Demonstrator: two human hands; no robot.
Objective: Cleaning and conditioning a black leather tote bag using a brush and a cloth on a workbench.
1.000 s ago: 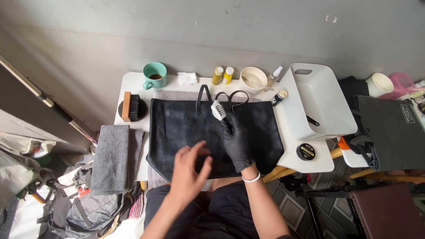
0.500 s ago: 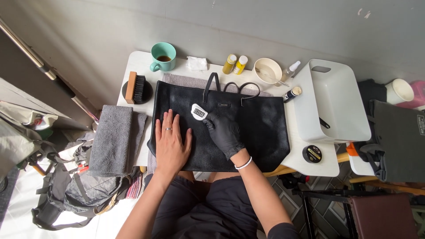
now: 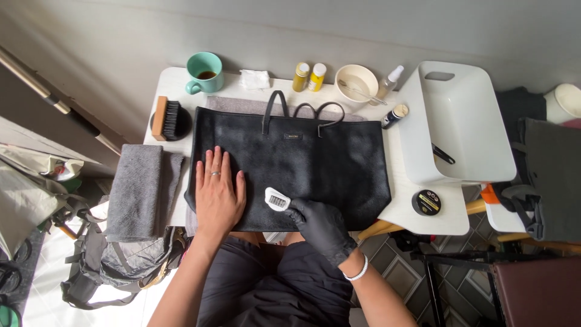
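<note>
While the black tote bag [image 3: 290, 166] lay flat on the white counter [image 3: 423, 206], long axis left to right, handles away, the gloved right hand [image 3: 321, 227] gripped a small white brush [image 3: 277, 198] against its near edge. The bare left hand [image 3: 218, 197] pressed flat, fingers spread, on the bag's left part.

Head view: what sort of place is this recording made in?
Probably a small home or hobby workstation for leather care. A black tote bag lies flat on a white table, with a bristle brush, small yellow bottles and a round tin around it.
</note>
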